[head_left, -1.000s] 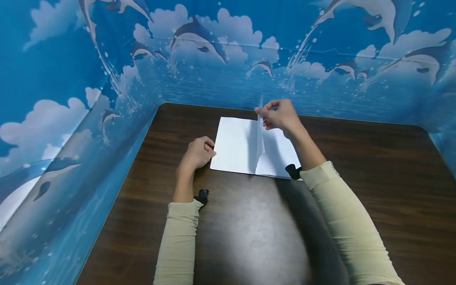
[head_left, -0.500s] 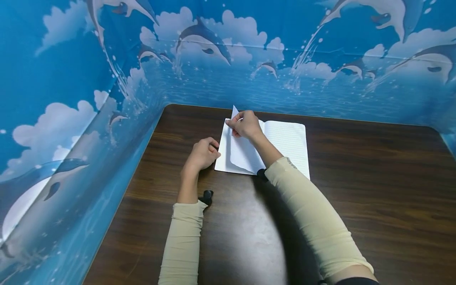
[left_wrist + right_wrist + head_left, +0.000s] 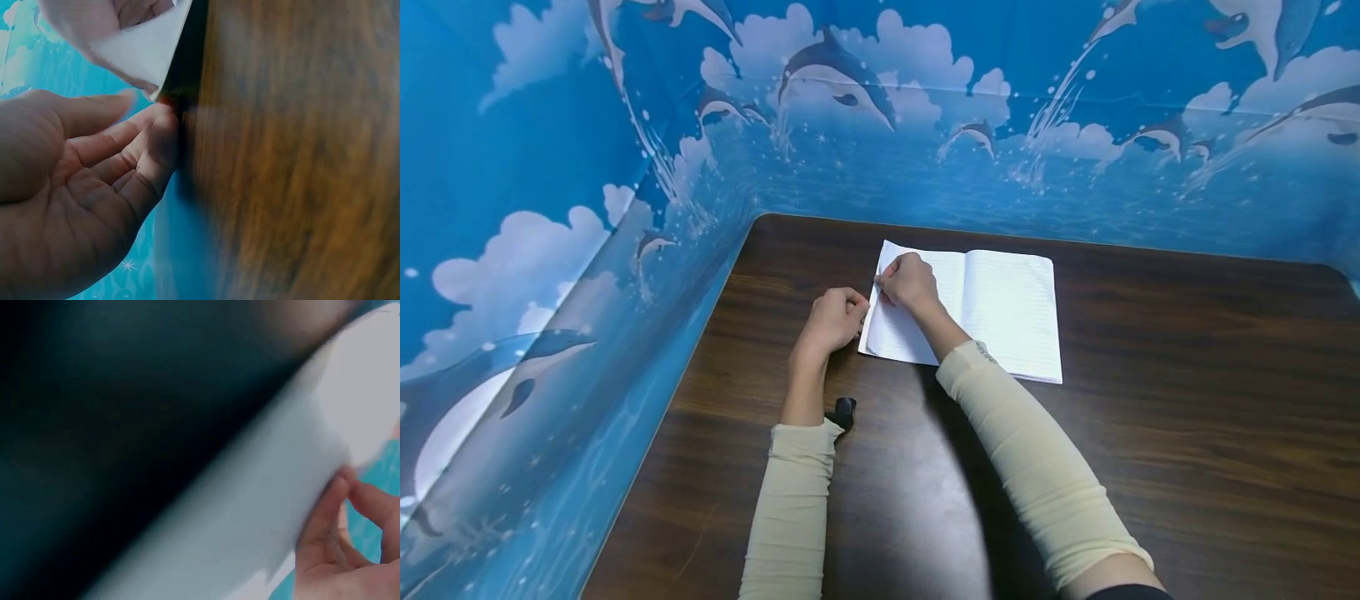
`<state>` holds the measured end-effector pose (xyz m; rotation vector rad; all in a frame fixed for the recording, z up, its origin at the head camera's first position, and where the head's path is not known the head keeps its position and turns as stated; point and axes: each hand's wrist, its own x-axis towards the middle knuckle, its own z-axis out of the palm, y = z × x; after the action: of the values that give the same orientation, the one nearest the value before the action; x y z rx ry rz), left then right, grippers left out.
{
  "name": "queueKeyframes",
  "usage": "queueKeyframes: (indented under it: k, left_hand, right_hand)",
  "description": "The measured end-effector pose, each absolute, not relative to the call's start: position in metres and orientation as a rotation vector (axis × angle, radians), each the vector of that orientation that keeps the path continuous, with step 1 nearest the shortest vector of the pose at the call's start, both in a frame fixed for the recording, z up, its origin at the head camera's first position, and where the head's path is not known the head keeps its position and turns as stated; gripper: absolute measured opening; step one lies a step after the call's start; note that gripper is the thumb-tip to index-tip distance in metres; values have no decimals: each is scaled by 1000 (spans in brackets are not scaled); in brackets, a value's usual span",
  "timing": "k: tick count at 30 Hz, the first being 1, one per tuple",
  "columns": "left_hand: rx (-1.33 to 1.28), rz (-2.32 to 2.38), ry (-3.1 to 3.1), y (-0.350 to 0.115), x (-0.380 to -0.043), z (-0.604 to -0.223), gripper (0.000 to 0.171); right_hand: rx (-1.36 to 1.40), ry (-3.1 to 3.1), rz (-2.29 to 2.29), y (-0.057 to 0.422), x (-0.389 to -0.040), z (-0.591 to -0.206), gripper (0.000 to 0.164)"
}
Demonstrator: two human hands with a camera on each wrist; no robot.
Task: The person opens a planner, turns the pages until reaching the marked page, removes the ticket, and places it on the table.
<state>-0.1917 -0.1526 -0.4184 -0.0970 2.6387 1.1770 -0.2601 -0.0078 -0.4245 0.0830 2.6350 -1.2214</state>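
An open notebook with lined pages (image 3: 1011, 308) lies on the dark wooden table. My right hand (image 3: 912, 283) has reached across to its left side and pinches the outer edge of a page (image 3: 902, 332). In the right wrist view, the thumb and index finger of the right hand (image 3: 350, 537) meet at the edge of the white page (image 3: 250, 519). Just off the notebook's left edge, my left hand (image 3: 835, 318) rests on the table. The left wrist view shows the left hand (image 3: 94, 162) with loosely bent fingers by the notebook's corner, its thumb apart from them.
A blue dolphin-print cloth (image 3: 865, 167) stands along the table's back and left sides. A small black device (image 3: 844, 411) sticks out from the left sleeve cuff. The dark wooden table (image 3: 1195, 400) extends to the right of the notebook.
My right hand has carried the page from the notebook's middle over to the left and lowered it there. The left hand has stayed beside the left edge.
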Motion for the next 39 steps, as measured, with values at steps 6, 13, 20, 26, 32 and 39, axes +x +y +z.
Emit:
queueKeyframes:
  k: [6, 13, 20, 26, 32, 39]
  left_hand:
    - [-85, 1159, 2620, -152, -193, -414, 35]
    - [-128, 1110, 2635, -149, -191, -414, 37]
    - [-170, 1104, 2619, -147, -189, -418, 38]
    - [-191, 1102, 2619, -147, -189, -419, 37]
    - [-173, 1111, 2608, -147, -188, -418, 38]
    - [-141, 1118, 2616, -145, -189, -416, 37]
  right_hand:
    - [-8, 2594, -1187, -5, -259, -413, 10]
    - [-225, 2597, -1032, 6, -257, -412, 28]
    - [-265, 2683, -924, 49, -258, -416, 39]
    - [-217, 2723, -913, 94, -259, -416, 40]
    - [-143, 2790, -827, 143, -259, -421, 55]
    - [-99, 2811, -679, 195, -249, -417, 66]
